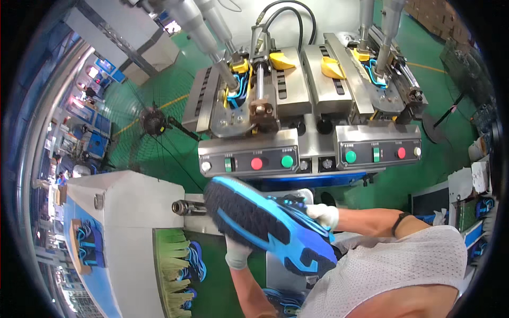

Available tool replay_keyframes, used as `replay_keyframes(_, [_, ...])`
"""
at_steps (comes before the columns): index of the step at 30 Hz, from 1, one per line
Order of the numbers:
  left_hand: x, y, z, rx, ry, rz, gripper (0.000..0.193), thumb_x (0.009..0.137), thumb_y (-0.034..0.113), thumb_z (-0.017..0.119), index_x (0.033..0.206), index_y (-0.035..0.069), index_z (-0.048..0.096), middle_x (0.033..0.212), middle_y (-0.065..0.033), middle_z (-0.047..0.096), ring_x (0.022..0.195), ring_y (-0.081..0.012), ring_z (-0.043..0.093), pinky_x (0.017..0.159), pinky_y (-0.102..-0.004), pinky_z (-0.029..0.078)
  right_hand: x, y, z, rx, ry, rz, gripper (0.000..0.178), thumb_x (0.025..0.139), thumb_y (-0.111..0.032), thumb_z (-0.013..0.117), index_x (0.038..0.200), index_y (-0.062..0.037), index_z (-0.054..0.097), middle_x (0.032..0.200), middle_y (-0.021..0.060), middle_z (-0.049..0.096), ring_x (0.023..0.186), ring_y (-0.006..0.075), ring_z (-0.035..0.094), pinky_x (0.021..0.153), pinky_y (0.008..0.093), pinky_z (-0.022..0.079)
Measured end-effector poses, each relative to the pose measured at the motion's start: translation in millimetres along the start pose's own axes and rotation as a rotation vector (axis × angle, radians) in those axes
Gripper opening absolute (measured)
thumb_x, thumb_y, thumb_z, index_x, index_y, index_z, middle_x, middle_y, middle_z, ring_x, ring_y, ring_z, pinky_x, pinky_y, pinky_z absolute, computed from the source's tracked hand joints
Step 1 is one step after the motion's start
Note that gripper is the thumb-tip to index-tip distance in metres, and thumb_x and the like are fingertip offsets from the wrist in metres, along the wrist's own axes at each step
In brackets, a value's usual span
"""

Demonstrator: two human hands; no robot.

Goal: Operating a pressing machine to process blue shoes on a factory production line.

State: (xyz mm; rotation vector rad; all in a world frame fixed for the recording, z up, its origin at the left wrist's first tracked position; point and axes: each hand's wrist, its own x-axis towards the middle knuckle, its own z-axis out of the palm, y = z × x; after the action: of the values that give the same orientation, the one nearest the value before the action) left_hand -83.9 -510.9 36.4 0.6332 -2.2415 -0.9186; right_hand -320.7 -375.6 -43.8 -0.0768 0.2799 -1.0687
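"Where is the running shoe (273, 225) to be found?"

"It is held up at the centre of the scene, in front of the steel press (327, 100). It is tilted, with its black and blue sole turned toward the viewer and its broad black end pointed left and far."

"And how are the hands placed?"

"They are kept apart, with the shoe between them; both are covered by white gloves. The laced side is gripped by the right hand (324, 215). The left hand (238, 253) is placed at the sole's near left edge; its fingers are hidden behind the shoe, so how tightly they are closed cannot be told."

"What is seen on the press?"

"Two control panels, left (249, 159) and right (379, 153), are fitted with red and green buttons. Farther back, a yellow pad (333, 69) is rested on a steel block."

"And to the left?"

"A pale machine housing (138, 206) is placed there, with a green fringed curtain (170, 265) hung along its side. Blue shoes (196, 262) are partly covered by the strips. Farther off, a caged fan (154, 121) is stood on the green floor (395, 188)."
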Motion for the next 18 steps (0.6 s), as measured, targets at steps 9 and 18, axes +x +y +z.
replay_keyframes(9, [237.6, -50.3, 39.4, -0.007, 0.165, -0.321, 0.059, 0.095, 0.013, 0.07, 0.146, -0.003, 0.044, 0.145, -0.0216, 0.052, 0.133, -0.0301, 0.053, 0.11, -0.0388, 0.046, -125.8, -148.7, 23.1, -0.164, 0.097, -0.53, 0.1, 0.073, -0.037, 0.088, 0.154, -0.005, 0.037, 0.146, 0.0128, 0.055, 0.129, 0.0257, 0.058, 0.111, 0.0404, 0.047])
replay_keyframes(18, [355.5, -161.7, 58.8, -0.038, 0.236, -0.461, 0.089, 0.086, 0.026, 0.081, 0.151, -0.007, 0.03, 0.152, -0.0308, 0.04, 0.139, -0.0373, 0.046, 0.111, -0.042, 0.043, -145.2, -174.0, 16.4, -0.104, 0.158, -0.657, 0.101, 0.069, -0.026, 0.092, 0.153, -0.0048, 0.04, 0.145, 0.0122, 0.056, 0.126, 0.0266, 0.06, 0.108, 0.0399, 0.049])
